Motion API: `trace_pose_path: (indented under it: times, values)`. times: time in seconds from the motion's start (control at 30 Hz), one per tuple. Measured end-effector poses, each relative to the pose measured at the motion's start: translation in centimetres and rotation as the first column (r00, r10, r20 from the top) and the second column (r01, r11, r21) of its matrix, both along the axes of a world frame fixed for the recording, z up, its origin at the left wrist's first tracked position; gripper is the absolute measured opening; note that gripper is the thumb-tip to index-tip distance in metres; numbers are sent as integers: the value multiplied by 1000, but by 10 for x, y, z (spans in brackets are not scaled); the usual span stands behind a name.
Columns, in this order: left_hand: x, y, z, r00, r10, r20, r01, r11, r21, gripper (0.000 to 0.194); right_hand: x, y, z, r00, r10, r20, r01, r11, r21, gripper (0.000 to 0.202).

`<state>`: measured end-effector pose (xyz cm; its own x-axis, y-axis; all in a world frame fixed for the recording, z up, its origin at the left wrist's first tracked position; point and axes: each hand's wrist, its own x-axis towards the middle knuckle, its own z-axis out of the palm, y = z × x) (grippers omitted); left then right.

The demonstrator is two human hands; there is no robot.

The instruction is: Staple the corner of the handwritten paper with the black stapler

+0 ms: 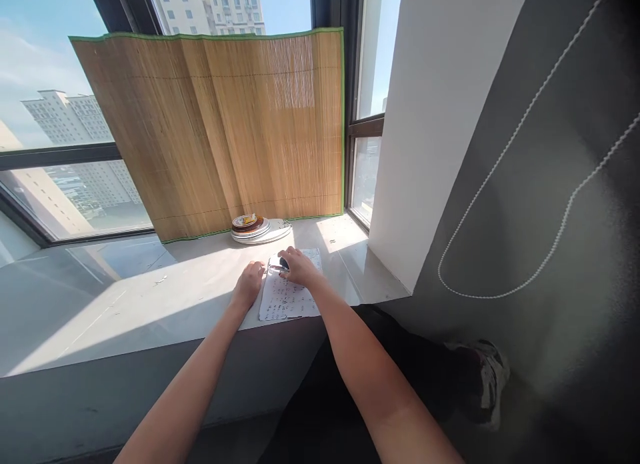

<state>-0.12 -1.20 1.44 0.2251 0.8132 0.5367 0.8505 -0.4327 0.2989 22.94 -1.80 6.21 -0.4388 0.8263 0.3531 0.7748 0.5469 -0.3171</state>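
A white printed sheet [287, 303] lies flat on the pale stone window sill [150, 297], near its front edge. My left hand [249, 283] rests on the sheet's left edge, fingers curled. My right hand [299, 266] is on the sheet's far end, closed over a small dark and shiny object [278, 263] that sits between the two hands. What that object is cannot be made out.
A stack of plates [257, 230] with food scraps stands behind the sheet. A bamboo mat [225, 131] leans against the window. A white wall column [425, 151] and a grey blind with a bead chain [525, 204] are at right. My shoe [483, 377] is below.
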Motion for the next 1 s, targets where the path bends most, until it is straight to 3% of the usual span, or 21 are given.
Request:
trace_pose_path:
  times: [0.17,0.3,0.53,1.0]
  values:
    - [-3,-1,-3,995,-91,34,91,996,24,30,-9,-4,1,997,6,74,-4,999,-36,40]
    - [-5,-3,-4,993,-55,106,46,995,91,33,-11,-9,8,996,40,86,-39,999,-9,44]
    - [-4,-4,6,998,-58,37,52,988,149,20,-9,-9,8,993,47,109,-47,999,-4,44]
    - [-1,-10,11,965,-251,74,249,968,41,20,-3,-10,12,993,88,82,-88,996,4,44]
